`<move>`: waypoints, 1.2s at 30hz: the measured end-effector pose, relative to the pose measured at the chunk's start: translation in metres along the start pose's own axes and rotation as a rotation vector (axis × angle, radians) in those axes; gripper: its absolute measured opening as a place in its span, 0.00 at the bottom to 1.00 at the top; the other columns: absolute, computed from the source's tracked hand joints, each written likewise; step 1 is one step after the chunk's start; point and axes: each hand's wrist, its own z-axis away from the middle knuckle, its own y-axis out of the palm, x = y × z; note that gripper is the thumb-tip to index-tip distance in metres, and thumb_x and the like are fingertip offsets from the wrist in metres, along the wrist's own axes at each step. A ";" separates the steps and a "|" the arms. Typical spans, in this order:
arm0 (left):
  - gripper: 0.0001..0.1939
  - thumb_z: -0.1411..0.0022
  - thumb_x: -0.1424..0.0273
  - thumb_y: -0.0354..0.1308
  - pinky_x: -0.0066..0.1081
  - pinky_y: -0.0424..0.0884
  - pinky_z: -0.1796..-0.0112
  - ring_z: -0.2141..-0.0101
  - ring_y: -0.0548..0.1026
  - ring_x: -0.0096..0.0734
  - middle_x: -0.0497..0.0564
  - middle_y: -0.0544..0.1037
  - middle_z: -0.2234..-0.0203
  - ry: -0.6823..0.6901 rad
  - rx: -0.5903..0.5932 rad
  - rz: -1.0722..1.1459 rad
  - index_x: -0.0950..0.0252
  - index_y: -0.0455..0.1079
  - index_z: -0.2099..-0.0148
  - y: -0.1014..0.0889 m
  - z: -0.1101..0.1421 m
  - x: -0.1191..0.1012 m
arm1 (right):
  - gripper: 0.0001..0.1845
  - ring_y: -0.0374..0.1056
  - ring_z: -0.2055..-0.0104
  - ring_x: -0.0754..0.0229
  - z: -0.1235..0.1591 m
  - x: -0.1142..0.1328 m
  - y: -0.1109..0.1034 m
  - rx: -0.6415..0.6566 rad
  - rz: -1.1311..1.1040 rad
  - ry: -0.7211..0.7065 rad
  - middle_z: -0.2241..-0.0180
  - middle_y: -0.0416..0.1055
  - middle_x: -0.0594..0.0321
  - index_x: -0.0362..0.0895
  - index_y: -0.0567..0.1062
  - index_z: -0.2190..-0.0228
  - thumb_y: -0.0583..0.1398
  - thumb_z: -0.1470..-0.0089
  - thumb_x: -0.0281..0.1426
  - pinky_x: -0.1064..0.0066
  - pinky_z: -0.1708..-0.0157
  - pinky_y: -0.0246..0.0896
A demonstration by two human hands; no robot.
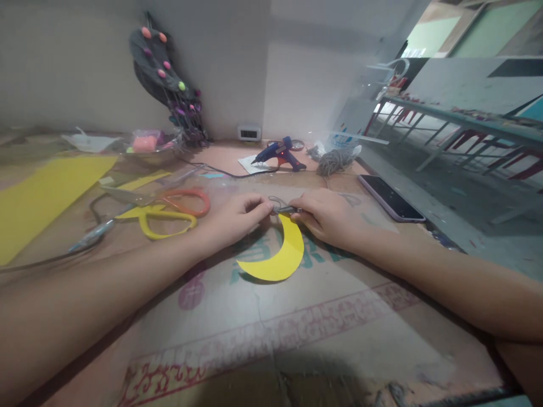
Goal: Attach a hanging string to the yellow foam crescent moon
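Observation:
A yellow paper crescent moon (291, 251) lies over the work surface, its upper tip between my two hands. My left hand (248, 212) is closed in a pinch at that tip, thumb against forefinger, on grey yarn (278, 200) that forms a small loop there. From the other side, my right hand (320, 213) has its fingers curled closed around a dark grey strand beside the same tip. Its fingertips partly hide what they grip. The lower point of the moon faces left, apart from both hands.
Scissors (180, 195) with orange and yellow handles lie left, near yellow paper (46, 198). Behind stand a blue glue gun (280, 152) with a cord, a grey yarn ball (337, 161) and a small digital clock (249, 133). A phone (392, 198) rests at the right edge. A decorated grey moon (156, 62) hangs behind.

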 end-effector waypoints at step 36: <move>0.22 0.34 0.52 0.47 0.29 0.66 0.68 0.69 0.74 0.31 0.49 0.78 0.71 0.013 0.008 -0.007 0.65 0.72 0.66 0.000 -0.003 0.005 | 0.12 0.67 0.68 0.56 0.000 -0.001 0.003 -0.033 0.005 -0.012 0.70 0.75 0.55 0.38 0.78 0.60 0.57 0.38 0.32 0.67 0.68 0.53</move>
